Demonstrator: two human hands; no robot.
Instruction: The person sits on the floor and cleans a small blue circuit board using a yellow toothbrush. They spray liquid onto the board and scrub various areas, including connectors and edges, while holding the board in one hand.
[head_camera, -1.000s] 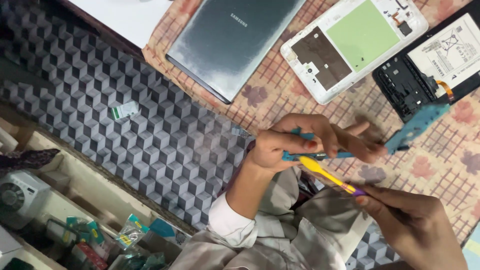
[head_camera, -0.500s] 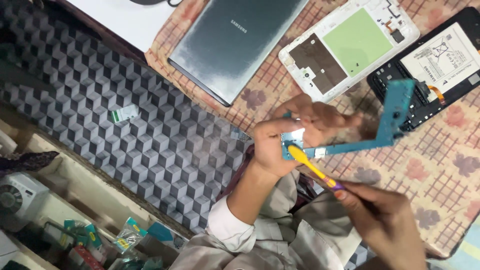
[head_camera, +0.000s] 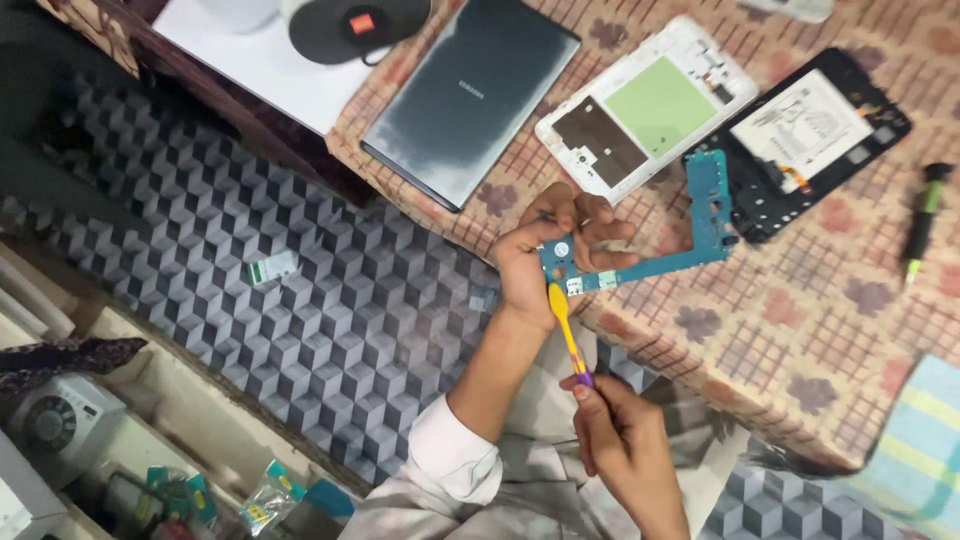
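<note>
My left hand (head_camera: 535, 255) grips the near end of a blue L-shaped circuit board (head_camera: 695, 245), whose long arm reaches right over the patterned cloth (head_camera: 800, 330). My right hand (head_camera: 620, 440), lower down, pinches the purple end of a thin yellow tool (head_camera: 563, 322). The tool's tip touches the board right by my left fingers. Just beyond the board lie a white tablet frame with a green patch (head_camera: 650, 110) and a black tablet body with a white battery (head_camera: 800, 135).
A dark grey tablet back cover (head_camera: 470, 100) lies at the cloth's left edge. A green and black screwdriver (head_camera: 925, 220) rests at the right. A small green and white piece (head_camera: 272, 268) lies on the cube-patterned floor (head_camera: 300, 330). Small packets (head_camera: 265, 495) sit at the lower left.
The board has turned in my left hand so its long arm points right and away. The yellow tool's tip has come up onto the board's near end. The view has shifted.
</note>
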